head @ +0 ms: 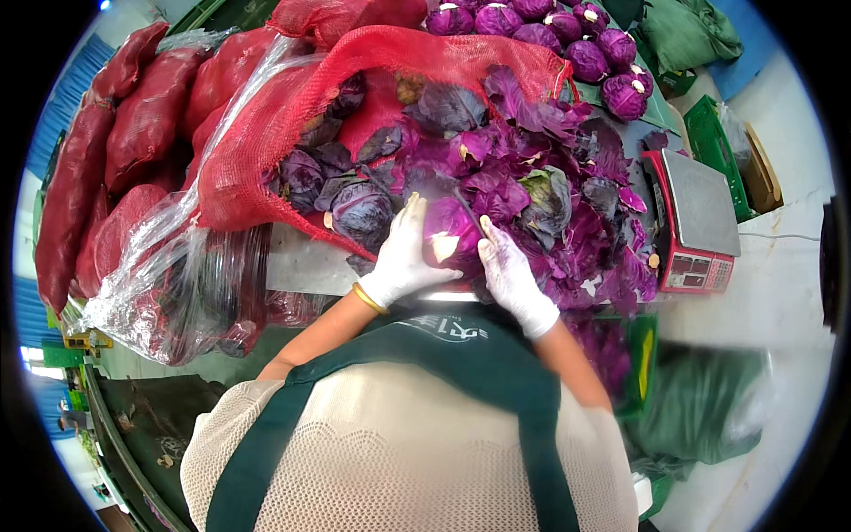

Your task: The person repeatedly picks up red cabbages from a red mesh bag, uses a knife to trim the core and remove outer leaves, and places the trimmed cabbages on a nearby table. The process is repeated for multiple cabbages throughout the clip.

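Note:
My left hand [407,256], in a white glove, is closed around the left side of a red cabbage [449,229] whose pale cut stem faces me. At the cabbage's right edge my right hand [508,269], gloved too, grips what looks like a knife [471,209]; its dark thin blade lies along the cabbage, and its handle is hidden in the hand. Left of them, a whole cabbage with dark outer leaves [361,211] lies at the mouth of an open red mesh sack [266,159]. Loose purple leaves [495,189] are heaped beyond and to the right.
Trimmed red cabbages [586,61] stand at the far right. A red scale with a metal plate [705,199] is at the table's right end, a green crate [717,156] beyond it. Full red mesh sacks [149,113] and clear plastic wrap [156,279] crowd the left.

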### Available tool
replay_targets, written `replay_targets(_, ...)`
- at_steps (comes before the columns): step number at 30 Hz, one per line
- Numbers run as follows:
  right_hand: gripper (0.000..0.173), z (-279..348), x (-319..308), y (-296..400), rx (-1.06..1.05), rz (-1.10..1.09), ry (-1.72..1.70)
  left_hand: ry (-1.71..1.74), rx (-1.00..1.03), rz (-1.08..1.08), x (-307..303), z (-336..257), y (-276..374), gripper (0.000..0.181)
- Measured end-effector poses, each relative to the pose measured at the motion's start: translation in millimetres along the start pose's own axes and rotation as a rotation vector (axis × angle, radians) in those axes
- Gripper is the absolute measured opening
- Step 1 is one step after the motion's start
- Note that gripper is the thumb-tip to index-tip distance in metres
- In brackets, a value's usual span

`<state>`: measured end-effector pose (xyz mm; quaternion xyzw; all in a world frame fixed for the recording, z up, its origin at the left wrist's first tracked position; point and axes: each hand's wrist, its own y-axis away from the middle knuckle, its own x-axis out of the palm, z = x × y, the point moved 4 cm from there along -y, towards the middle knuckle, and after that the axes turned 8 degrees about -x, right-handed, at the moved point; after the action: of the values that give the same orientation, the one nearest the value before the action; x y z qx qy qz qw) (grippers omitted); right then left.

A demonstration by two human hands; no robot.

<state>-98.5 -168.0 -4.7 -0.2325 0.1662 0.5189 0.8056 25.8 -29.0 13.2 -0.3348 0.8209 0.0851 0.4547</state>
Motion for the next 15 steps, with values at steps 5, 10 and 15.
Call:
replay_targets(5,0.049,12,7,8,0.018,0.044,0.292,-0.078,-0.031,0.015,3,-11,-9,0.115)
replay_targets(10,0.053,11,4,8,0.066,0.054,0.357,-0.136,-0.02,0.013,7,-20,-18,0.113)
replay_targets(15,0.051,15,1,-14,0.159,0.047,0.461,-0.197,-0.051,0.014,15,-25,-26,0.11)
